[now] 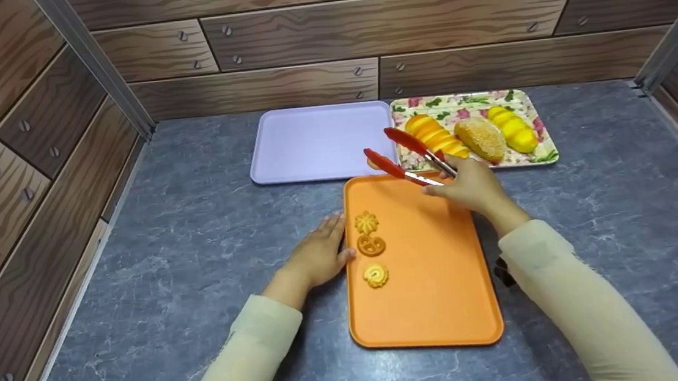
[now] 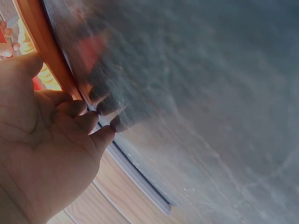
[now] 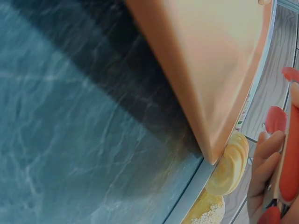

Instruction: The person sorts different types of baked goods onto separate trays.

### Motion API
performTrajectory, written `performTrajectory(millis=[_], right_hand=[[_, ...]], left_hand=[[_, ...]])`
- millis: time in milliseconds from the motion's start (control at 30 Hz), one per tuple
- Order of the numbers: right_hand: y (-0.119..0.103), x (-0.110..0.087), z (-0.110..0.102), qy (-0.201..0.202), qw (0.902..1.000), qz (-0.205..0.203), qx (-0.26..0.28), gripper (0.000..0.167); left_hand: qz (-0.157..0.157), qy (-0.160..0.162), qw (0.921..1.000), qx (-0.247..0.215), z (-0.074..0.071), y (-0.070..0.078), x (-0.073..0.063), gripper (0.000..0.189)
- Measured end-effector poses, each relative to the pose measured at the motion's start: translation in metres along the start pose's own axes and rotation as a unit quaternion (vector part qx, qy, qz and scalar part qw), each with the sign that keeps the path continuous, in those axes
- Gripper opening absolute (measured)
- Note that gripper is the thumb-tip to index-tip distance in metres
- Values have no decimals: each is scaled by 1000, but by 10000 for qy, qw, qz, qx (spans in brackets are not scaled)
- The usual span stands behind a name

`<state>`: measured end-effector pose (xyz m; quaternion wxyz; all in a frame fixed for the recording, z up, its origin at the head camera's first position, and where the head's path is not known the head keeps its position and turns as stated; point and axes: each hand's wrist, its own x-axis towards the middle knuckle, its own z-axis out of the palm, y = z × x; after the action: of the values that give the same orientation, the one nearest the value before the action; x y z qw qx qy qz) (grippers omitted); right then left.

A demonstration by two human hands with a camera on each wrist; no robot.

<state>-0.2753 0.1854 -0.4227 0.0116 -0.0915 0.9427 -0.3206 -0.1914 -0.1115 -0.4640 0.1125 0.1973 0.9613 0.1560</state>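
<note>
In the head view, the right hand (image 1: 470, 185), right of centre, grips a pair of red-and-metal tongs (image 1: 406, 140), whose red tips stand apart over the lower right corner of a lilac tray (image 1: 316, 143) at upper centre; a small orange-brown piece (image 1: 372, 164) shows there, partly hidden by one tip. The left hand (image 1: 314, 257), left of centre, grasps nothing; its relaxed fingers lie along the left edge of an orange tray (image 1: 432, 268), thumb at the rim. That tray fills the lower centre, and on its left side three biscuits lie in a column: a flower-shaped one (image 1: 366, 222), a pretzel-shaped one (image 1: 371, 245) and a round ridged one (image 1: 376, 275). At upper right, a floral tray (image 1: 466, 102) bears an orange ridged loaf (image 1: 426, 130), a seeded bun (image 1: 482, 140) and a yellow ridged loaf (image 1: 513, 130). In the left wrist view, the same hand fills the lower left, fingers loosely bent beside the orange rim, above the grey tabletop (image 2: 210, 93). In the right wrist view, curled fingers hold the tongs at the right edge; the orange tray's corner points down at centre right, with bread beyond it at lower right.
</note>
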Motion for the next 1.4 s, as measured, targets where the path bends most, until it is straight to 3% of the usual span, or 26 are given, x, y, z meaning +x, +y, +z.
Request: performTrajectory(millis=[400, 600, 1400], right_hand=[[3, -1, 1, -130, 9998, -5, 136, 115], [4, -2, 1, -226, 9996, -12, 152, 121], [20, -13, 0, -635, 9939, -884, 172, 97]], left_hand=[[-61, -11, 9999, -84, -1, 1, -1, 69], [-44, -12, 10000, -67, 0, 1, -1, 69], [-60, -43, 10000, -40, -2, 2, 0, 69]])
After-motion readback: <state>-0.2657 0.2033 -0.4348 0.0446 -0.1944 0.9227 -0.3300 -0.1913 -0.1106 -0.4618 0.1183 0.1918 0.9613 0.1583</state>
